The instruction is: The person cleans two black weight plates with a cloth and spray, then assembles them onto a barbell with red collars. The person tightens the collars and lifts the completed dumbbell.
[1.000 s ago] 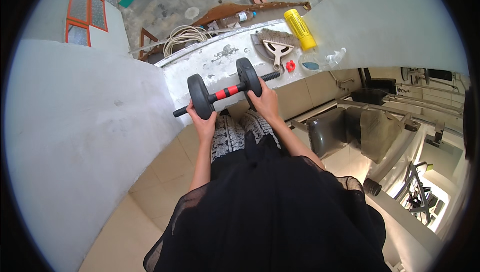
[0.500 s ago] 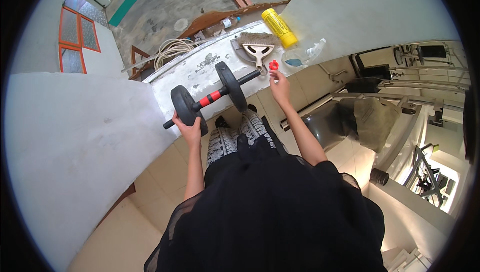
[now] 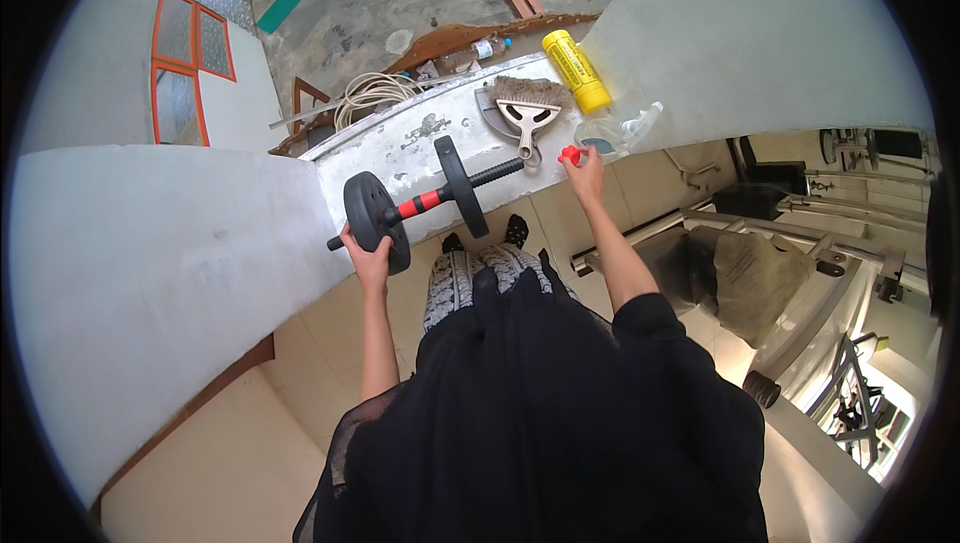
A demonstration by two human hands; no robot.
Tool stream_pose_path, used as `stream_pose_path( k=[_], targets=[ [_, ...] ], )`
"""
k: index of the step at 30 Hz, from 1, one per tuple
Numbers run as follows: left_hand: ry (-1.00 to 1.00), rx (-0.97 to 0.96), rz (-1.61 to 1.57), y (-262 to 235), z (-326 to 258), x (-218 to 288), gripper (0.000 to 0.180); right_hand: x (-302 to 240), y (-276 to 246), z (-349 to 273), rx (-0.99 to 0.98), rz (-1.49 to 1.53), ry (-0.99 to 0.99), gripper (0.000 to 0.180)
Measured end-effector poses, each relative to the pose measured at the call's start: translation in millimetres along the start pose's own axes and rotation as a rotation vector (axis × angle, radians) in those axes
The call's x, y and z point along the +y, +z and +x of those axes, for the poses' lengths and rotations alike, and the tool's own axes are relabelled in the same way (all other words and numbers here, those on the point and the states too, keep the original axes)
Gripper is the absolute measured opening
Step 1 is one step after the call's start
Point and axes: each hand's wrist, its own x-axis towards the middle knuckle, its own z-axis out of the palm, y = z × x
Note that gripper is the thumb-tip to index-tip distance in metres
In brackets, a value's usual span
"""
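Since a second ago the right hand (image 3: 583, 165) has let go of the dumbbell (image 3: 420, 205) and is now reaching out to the right end of the pale ledge (image 3: 400, 148), where its fingers are closing around a small red object (image 3: 568, 154); whether that object is lifted clear of the ledge cannot be told. The left hand (image 3: 366, 253) is staying on the dumbbell alone, its fingers wrapping the near end by the black plate closest to the person, while the bar with its red middle grip is lying slantwise on the ledge, the far end pointing toward a dustpan with a brush (image 3: 525, 111). A yellow bottle (image 3: 576, 70) is lying on its side just beyond the dustpan, and a clear spray bottle (image 3: 618, 128) is lying just beside the right hand. A coil of pale hose (image 3: 372, 93) is sitting beyond the ledge on the ground below.
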Motion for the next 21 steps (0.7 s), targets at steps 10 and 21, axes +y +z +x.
stream_pose_path(
  k=[10, 21],
  targets=[
    [0.145, 0.007, -0.022, 2, 23, -8, 0.063, -43, 41, -32, -0.347, 0.969, 0.304, 0.023],
    [0.093, -0.014, -0.072, 3, 20, -2, 0.066, -36, 45, -36, -0.47, 0.923, 0.261, 0.029]
  ],
)
